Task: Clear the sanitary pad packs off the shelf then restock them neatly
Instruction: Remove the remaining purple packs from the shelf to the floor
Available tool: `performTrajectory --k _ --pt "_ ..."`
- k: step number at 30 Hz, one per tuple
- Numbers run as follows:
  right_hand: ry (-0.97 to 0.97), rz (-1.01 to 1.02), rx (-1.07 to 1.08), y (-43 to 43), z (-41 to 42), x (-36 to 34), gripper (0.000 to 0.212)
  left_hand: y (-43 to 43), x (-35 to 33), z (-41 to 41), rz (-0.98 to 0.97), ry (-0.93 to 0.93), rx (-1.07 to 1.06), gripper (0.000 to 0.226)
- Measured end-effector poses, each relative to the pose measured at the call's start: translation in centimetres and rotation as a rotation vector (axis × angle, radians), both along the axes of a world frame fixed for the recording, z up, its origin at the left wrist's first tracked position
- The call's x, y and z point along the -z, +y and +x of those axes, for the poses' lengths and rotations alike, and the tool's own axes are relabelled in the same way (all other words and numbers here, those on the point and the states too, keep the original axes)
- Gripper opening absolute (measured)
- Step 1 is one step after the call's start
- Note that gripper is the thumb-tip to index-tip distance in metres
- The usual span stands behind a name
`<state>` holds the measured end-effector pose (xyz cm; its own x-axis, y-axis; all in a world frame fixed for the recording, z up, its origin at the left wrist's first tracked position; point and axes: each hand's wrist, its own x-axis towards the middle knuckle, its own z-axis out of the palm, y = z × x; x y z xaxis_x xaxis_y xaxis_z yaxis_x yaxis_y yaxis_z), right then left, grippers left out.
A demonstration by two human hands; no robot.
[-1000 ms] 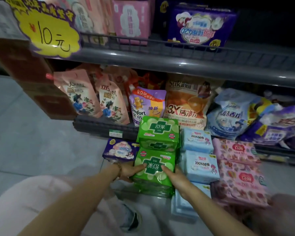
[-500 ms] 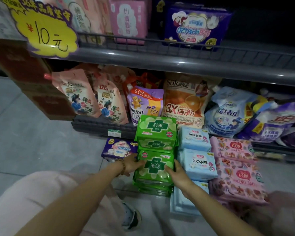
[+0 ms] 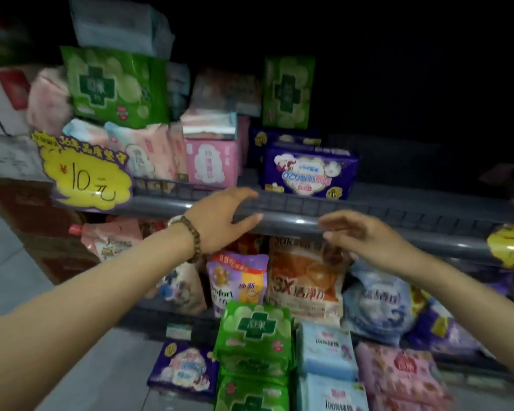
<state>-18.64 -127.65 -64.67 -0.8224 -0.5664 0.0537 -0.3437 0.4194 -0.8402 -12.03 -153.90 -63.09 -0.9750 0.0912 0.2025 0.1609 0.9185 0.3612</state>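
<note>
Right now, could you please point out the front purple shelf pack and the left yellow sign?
front purple shelf pack (image 3: 309,175): head view, middle of its face.
left yellow sign (image 3: 86,182): head view, its handwritten price.

The picture is dim, and the upper right sinks into near-black. What light there is falls on the near arms and the yellow sign (image 3: 86,179). Small glare spots sit on the grey rail (image 3: 300,223). Motion blur softens everything, worst on the right hand (image 3: 365,235) and the floor packs (image 3: 255,330). Wide-angle distortion bends the rail and stretches the edges.
</note>
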Motion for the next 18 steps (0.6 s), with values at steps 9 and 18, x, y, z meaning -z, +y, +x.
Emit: performTrajectory --k 9,18 --pt "0.159 -0.230 0.221 -5.9 -13.2 -8.9 0.051 -2.2 -8.6 -12.5 -0.364 0.344 -0.203 0.067" --pt "0.019 -0.230 0.292 -11.1 -24.1 -9.7 0.115 -4.4 -7.2 -17.6 -0.320 0.082 -0.304 0.094"
